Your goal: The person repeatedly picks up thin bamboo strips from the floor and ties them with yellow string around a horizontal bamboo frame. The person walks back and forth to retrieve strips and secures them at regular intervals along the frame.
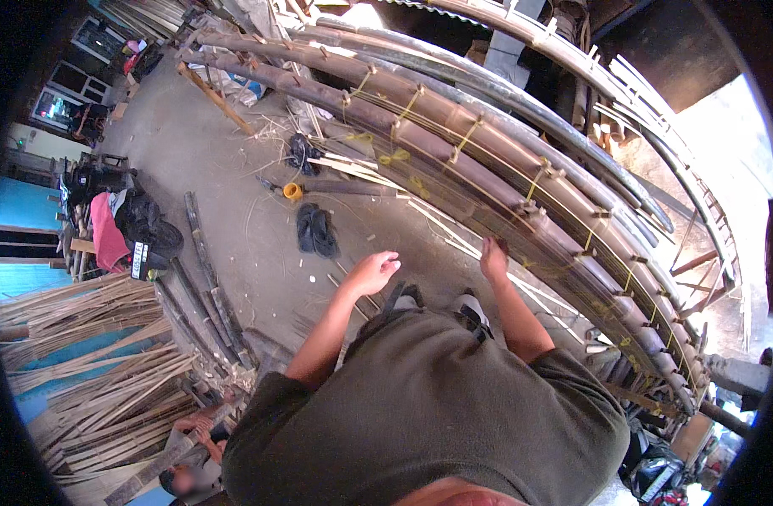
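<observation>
Prob between steps: your L hand (374, 274) looks empty, R hand (493, 257) can't tell; next move prob needs bamboo frame (441, 110), 1 o'clock.

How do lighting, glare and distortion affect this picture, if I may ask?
In the head view, glare washes out the bright area at right; in the head view, the left hand looks lighter than the darker right hand; in the head view, corners are black, and fisheye bending probably exaggerates the curve of the bamboo poles.
</observation>
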Available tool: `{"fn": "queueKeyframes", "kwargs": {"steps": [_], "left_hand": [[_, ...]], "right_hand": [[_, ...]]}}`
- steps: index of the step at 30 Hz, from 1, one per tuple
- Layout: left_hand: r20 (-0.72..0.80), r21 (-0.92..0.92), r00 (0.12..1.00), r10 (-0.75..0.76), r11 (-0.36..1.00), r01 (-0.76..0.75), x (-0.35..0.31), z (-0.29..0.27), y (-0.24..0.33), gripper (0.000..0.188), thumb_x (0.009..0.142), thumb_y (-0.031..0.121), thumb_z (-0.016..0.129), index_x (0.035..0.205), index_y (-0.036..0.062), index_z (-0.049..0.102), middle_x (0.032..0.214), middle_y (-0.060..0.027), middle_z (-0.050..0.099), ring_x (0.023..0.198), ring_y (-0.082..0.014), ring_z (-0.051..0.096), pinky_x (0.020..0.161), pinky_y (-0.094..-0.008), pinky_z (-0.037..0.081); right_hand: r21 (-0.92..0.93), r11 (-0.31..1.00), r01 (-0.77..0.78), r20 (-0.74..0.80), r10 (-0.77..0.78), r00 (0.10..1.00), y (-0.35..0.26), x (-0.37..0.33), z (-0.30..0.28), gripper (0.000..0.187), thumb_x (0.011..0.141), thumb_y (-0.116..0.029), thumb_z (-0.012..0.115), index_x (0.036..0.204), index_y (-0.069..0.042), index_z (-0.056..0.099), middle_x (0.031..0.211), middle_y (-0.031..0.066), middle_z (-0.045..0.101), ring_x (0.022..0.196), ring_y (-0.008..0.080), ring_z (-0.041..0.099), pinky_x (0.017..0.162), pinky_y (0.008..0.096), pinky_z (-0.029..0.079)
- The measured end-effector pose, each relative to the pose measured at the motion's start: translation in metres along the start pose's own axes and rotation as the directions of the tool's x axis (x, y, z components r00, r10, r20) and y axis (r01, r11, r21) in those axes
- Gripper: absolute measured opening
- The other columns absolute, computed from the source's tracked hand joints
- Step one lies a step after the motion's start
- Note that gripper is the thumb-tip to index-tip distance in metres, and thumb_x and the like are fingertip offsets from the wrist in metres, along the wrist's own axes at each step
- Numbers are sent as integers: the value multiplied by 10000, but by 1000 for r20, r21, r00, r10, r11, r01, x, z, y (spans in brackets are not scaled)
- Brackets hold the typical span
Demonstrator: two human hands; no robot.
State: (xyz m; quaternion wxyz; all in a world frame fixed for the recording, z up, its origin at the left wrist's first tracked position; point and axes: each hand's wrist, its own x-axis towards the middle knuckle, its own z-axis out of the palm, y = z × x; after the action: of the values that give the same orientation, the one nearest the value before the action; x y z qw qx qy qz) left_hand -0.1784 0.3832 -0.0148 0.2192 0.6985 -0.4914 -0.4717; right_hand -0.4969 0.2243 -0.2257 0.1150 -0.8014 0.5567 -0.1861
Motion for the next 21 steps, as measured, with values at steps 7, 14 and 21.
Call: {"fn": "queueKeyframes", "kwargs": {"steps": [7,14,21], "left_hand": [[-64,-92,998,-6,996,0,78,-40,-33,402,967,291,572,1287,48,563,1122,-145,675,1003,-197,642,883,-334,500],[-586,395,663,466,879,-268,207,-81,-29,351,902,261,591,1198,71,609,1005,-216,666,979,-399,625,850,-470,495],[-128,511,974,188,854,-98,285,-87,-67,254,886,243,527,926,51,688,892,-248,657,869,-439,628,760,-527,501]], "right_hand": [[-264,919,292,462,-145,875,52,-43,30,293,901,-334,486,857,-66,599,764,208,614,718,356,623,633,521,470],[108,885,-453,576,316,754,0,-39,68,598,984,-489,284,1028,-54,692,972,261,660,947,461,620,836,526,490],[100,921,-375,321,327,889,24,3,107,606,1003,-479,272,1063,0,638,1091,254,644,995,419,625,849,490,487]]}}
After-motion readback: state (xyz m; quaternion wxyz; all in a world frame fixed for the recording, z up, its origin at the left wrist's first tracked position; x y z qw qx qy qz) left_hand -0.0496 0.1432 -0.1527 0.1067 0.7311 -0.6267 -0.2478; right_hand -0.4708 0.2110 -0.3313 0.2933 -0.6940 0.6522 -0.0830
